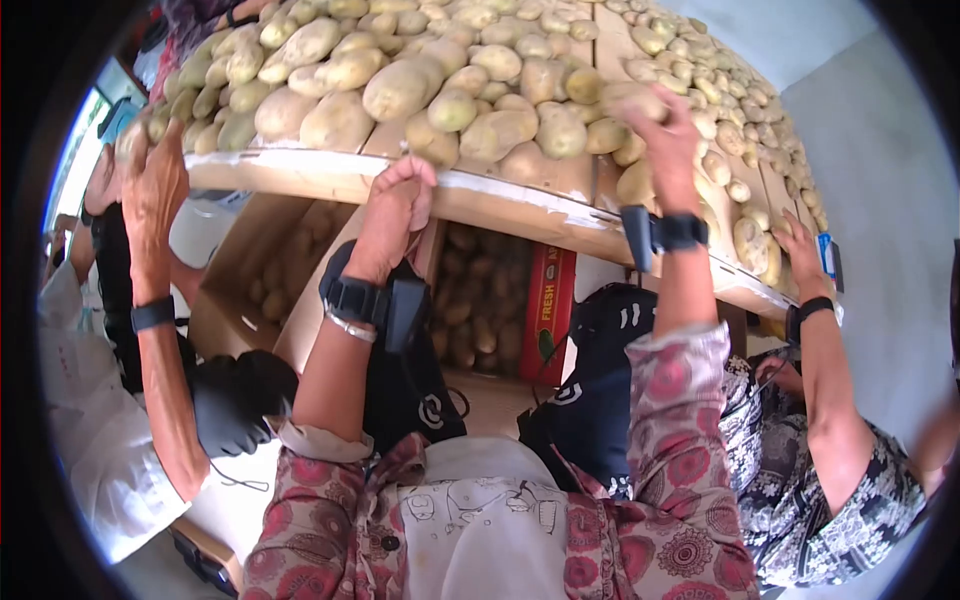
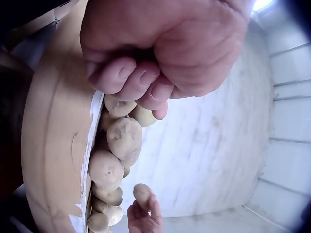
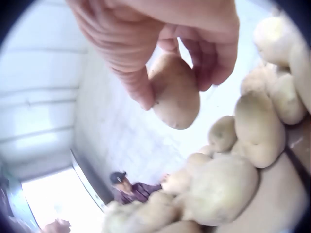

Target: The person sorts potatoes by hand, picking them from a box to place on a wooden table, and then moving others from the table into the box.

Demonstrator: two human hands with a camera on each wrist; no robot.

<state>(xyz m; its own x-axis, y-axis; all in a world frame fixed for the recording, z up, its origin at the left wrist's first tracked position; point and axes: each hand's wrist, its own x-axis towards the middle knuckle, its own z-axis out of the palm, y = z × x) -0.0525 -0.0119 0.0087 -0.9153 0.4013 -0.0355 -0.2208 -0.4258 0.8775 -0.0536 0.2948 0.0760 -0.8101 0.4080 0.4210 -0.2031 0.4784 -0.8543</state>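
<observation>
My right hand [image 1: 668,140] pinches a potato [image 3: 176,92] between thumb and fingers. It lifts this oval, pale brown potato above the heap of potatoes [image 1: 500,132], as the right wrist view shows. My left hand [image 1: 400,205] is at the front edge of the table, its fingers [image 2: 141,80] curled in toward the palm with nothing seen in them. Several potatoes [image 2: 125,140] lie just past those fingers along the white-streaked wooden edge [image 2: 87,160].
Beneath the tabletop stand an open cardboard box [image 1: 240,262] and a box with a red side [image 1: 548,315], both holding potatoes. Other people's hands work at the left [image 1: 155,195] and right [image 1: 797,250] ends. Across the table is a person in a dark cap [image 3: 118,177].
</observation>
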